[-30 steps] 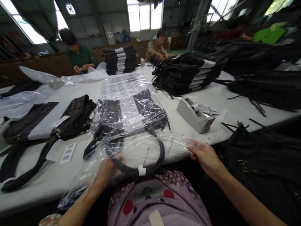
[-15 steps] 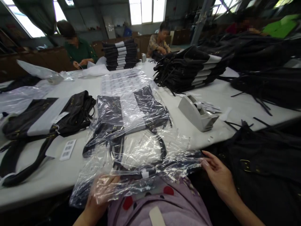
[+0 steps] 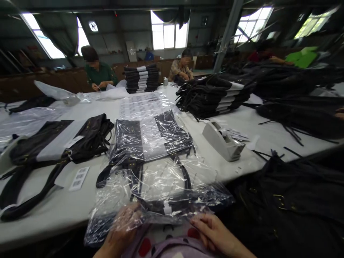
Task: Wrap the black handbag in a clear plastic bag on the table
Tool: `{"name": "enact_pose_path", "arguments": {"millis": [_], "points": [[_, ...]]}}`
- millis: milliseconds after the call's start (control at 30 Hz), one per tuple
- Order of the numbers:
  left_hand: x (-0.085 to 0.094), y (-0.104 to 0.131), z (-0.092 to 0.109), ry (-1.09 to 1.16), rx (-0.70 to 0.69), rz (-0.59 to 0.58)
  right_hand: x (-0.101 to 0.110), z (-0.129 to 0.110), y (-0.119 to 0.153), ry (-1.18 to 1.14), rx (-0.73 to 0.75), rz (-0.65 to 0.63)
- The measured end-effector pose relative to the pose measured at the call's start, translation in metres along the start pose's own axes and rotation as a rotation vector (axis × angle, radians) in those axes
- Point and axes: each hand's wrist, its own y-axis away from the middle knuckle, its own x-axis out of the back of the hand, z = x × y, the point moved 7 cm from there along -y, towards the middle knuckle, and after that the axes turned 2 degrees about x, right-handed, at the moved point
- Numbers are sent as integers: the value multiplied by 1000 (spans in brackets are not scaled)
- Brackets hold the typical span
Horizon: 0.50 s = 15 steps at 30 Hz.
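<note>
In front of me a dark handbag with a white paper band lies flat inside a clear plastic bag. Its handles reach toward me, and a small white wrap sits on the nearer strap. The plastic bag's near edge hangs past the table edge by my apron. My right hand pinches this near edge. My left hand lies behind the shiny film at the left of the edge, fingers curled on the plastic and partly hidden by glare.
Another banded dark handbag lies at left, near a label sheet. A grey tape dispenser stands at right. Behind it rises a stack of dark bags; more bags hang low at right. Several co-workers are across the table.
My right hand has moved left along the bag's near edge, from its right corner to near the middle. My left hand has shifted slightly right. The view has tilted up.
</note>
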Motion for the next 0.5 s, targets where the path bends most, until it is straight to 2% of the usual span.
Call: {"name": "enact_pose_path", "arguments": {"millis": [67, 133, 233, 300, 367, 500], "points": [[0, -3, 1, 11, 54, 4, -19, -10, -16, -53, 6, 3], [0, -5, 4, 28, 82, 23, -30, -16, -29, -160, -10, 53], [0, -6, 7, 38, 80, 53, -31, -28, -39, -454, 20, 200], [1, -7, 8, 36, 59, 67, -31, -39, -42, -652, 84, 242], [4, -9, 10, 28, 30, 77, -32, -50, -46, -789, 155, 233], [1, -12, 14, -16, -29, 3, -37, -65, -68, -920, 241, 168]]}}
